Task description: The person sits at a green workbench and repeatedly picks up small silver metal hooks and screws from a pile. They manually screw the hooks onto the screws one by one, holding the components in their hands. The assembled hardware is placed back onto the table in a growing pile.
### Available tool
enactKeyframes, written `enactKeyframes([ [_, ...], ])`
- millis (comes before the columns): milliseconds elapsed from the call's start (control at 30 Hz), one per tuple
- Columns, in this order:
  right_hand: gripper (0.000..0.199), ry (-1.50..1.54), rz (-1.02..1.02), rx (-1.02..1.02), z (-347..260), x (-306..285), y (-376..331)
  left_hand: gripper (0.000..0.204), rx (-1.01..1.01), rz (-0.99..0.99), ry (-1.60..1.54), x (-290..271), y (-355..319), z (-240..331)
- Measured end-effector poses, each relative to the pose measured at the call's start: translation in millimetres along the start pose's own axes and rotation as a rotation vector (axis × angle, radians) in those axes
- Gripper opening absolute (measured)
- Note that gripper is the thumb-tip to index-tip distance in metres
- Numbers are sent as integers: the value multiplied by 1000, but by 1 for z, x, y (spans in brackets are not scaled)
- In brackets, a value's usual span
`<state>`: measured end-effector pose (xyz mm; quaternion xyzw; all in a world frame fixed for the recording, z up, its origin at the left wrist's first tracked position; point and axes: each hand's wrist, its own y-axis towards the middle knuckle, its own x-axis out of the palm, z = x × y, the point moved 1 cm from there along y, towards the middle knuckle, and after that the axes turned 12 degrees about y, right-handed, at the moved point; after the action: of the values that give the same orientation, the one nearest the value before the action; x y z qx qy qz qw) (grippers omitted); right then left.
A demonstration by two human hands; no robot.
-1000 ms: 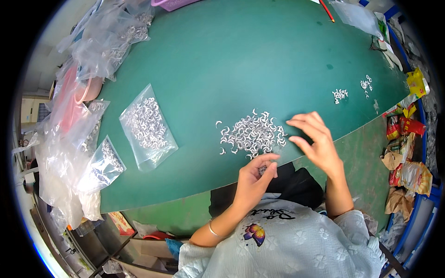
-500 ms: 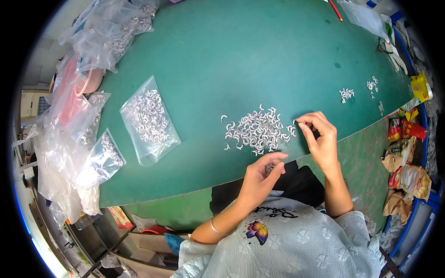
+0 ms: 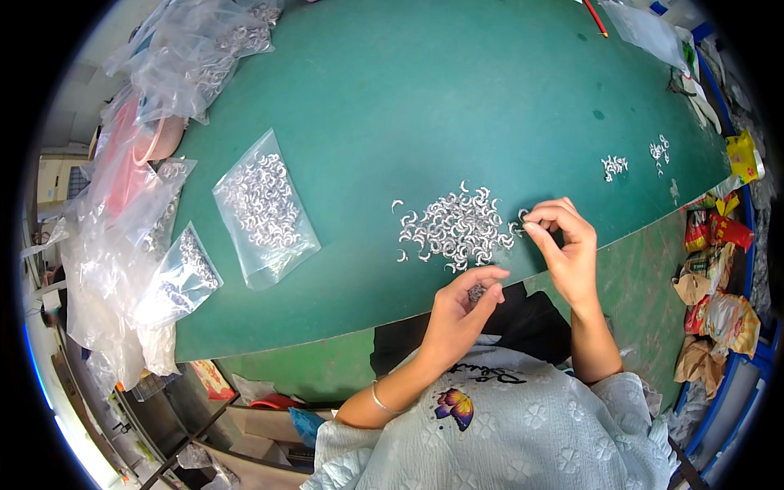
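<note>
A heap of small silvery crescent-shaped metal pieces (image 3: pixel 459 229) lies on the green table (image 3: pixel 408 106). At the near side of the heap, my left hand (image 3: pixel 463 309) is curled, with several of the metal pieces showing between thumb and fingers. My right hand (image 3: pixel 567 245) is at the heap's right edge, thumb and index finger pinched at a crescent piece (image 3: pixel 523 217). Whether that piece is lifted off the table I cannot tell.
A clear plastic bag (image 3: pixel 268 211) full of similar pieces lies left of the heap, with a smaller bag (image 3: pixel 181 273) beyond it. Two small clusters (image 3: pixel 614 167) (image 3: pixel 660 150) of pieces sit at the right. A red pencil (image 3: pixel 597 20) rests at the far right edge.
My right thumb and index finger have come down slightly and closed around a crescent piece at the heap's right edge. My left hand has hardly moved.
</note>
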<state>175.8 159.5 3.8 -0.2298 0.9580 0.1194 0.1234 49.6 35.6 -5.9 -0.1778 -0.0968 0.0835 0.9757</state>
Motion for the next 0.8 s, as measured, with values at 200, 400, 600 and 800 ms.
enactKeyframes([
  [200,9,824,-4,405,-6,11,-19,26,198,155,-139,5,5,9],
  [400,7,827,-77,386,-17,20,-29,27,258,156,-115,6,6,12],
  [600,11,738,-82,377,-26,17,-33,19,318,192,-44,2,4,12],
  [800,15,673,-76,278,-31,18,-34,14,235,206,-65,-1,2,14],
])
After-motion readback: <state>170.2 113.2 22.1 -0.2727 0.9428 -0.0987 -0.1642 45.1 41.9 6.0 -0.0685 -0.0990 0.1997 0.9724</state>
